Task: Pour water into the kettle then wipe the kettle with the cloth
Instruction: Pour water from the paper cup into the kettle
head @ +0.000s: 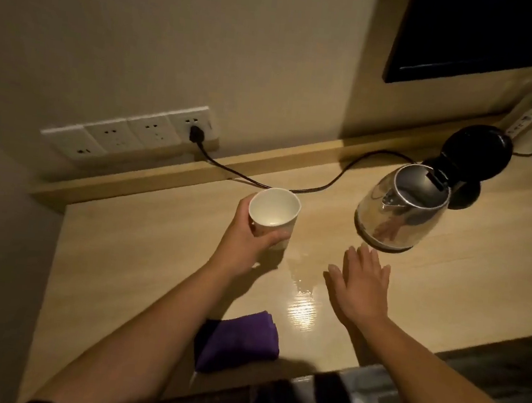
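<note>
Nearest to us lies the folded purple cloth (238, 343) at the near edge of the counter (128, 252), just beside our left forearm, untouched and waiting for the wiping step. Our left hand (247, 242) has its grip wrapped around a white paper cup (273, 217), held upright a little above the counter; a shallow pool seems to sit at the cup's bottom, though we cannot be sure how much. Our right hand (361, 283) hovers flat with fingers spread and grip released, holding nothing, just short of the electric kettle (401, 212). The kettle stands on the counter to the right, its black lid (476, 151) flipped fully back, its cord (292, 189) running to the wall socket (197, 125). A wet sheen (304, 290) shows on the counter between our hands

We judge the pour is the step in hand. To do it well, we would carry the cup right over the open mouth before tilting, steady the kettle body with the free right hand, tip slowly, and keep drips away from the cord
</note>
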A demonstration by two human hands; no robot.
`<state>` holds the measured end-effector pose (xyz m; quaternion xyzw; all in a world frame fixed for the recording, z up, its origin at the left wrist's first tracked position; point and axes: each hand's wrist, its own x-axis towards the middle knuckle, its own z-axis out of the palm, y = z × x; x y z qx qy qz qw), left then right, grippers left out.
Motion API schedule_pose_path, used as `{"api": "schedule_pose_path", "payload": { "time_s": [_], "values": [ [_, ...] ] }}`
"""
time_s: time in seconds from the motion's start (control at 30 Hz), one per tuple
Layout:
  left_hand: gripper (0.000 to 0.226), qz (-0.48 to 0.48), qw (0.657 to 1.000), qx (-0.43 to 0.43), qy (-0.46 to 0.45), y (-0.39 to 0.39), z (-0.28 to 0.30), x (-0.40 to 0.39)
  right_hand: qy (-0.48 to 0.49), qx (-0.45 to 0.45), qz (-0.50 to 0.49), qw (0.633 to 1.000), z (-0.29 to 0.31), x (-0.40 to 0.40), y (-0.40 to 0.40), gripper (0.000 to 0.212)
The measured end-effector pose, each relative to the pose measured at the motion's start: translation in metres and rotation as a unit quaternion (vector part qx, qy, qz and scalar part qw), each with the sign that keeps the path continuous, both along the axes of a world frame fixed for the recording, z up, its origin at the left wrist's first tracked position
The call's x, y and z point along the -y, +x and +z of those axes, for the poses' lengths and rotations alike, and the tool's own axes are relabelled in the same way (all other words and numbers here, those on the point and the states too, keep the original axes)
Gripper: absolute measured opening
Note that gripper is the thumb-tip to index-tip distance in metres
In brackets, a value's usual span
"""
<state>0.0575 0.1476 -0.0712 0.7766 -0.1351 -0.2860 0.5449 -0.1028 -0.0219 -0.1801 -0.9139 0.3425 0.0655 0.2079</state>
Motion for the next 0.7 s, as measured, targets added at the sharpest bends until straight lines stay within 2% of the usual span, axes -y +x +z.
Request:
{"api": "schedule_pose_path", "payload": {
  "time_s": [0.07, 0.13, 0.2, 0.33, 0.43, 0.53, 0.7],
  "values": [
    [0.079, 0.026, 1.0, -0.01, -0.006, -0.002, -0.004, -0.022, 0.09, 0.112, -0.036, 0.989, 0.034, -0.017, 0.02, 0.065],
    [0.08, 0.046, 0.999, -0.013, -0.009, -0.002, -0.007, -0.04, 0.224, 0.183, -0.056, 0.955, 0.068, -0.04, 0.045, 0.055],
    [0.08, 0.064, 0.998, -0.013, -0.011, 0.0, -0.009, -0.052, 0.32, 0.198, -0.051, 0.925, 0.09, -0.062, 0.069, 0.049],
    [0.081, 0.086, 0.996, -0.006, -0.017, 0.008, -0.015, -0.069, 0.45, 0.186, -0.031, 0.873, 0.107, -0.097, 0.1, 0.041],
    [0.081, 0.097, 0.994, -0.035, -0.027, 0.019, -0.025, -0.077, 0.483, 0.193, -0.039, 0.853, 0.107, -0.111, 0.118, 0.035],
    [0.083, 0.06, 0.995, -0.079, -0.031, 0.032, -0.04, -0.082, 0.48, 0.188, -0.053, 0.855, 0.097, -0.112, 0.137, 0.038],
    [0.074, 0.038, 0.996, -0.073, -0.036, 0.069, -0.057, -0.079, 0.49, 0.186, -0.068, 0.849, 0.078, -0.103, 0.177, 0.036]
  ]
}}
